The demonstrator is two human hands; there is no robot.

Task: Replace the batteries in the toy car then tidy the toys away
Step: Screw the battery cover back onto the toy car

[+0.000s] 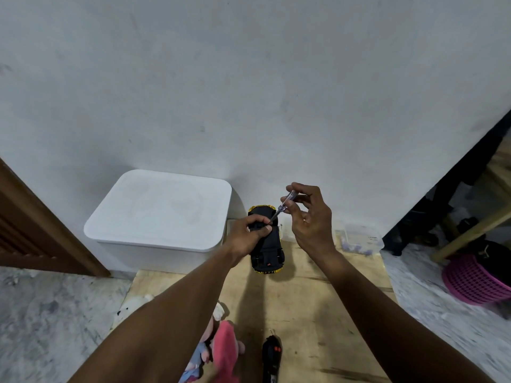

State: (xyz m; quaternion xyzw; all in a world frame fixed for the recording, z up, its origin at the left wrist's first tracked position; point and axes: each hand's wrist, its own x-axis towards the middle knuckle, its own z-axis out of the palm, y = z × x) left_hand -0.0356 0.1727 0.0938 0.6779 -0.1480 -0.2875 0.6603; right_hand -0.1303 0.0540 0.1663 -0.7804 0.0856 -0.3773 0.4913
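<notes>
A yellow and black toy car (268, 250) lies upside down on a wooden board (318, 313), its black underside facing up. My left hand (249, 234) grips the car's far half and pinches the tip of a clear-handled screwdriver (282, 208) against it. My right hand (309, 214) holds the screwdriver's handle between thumb and fingers, the tool slanting down to the left onto the car. A black remote control (272, 355) lies near the board's front edge.
A white lidded storage box (160, 214) stands against the wall left of the car. A clear plastic packet (359, 239) lies to the right. Soft toys, one pink (224, 352), lie under my left arm. A pink basket (470, 280) stands at the right, a wooden door (30, 233) at the left.
</notes>
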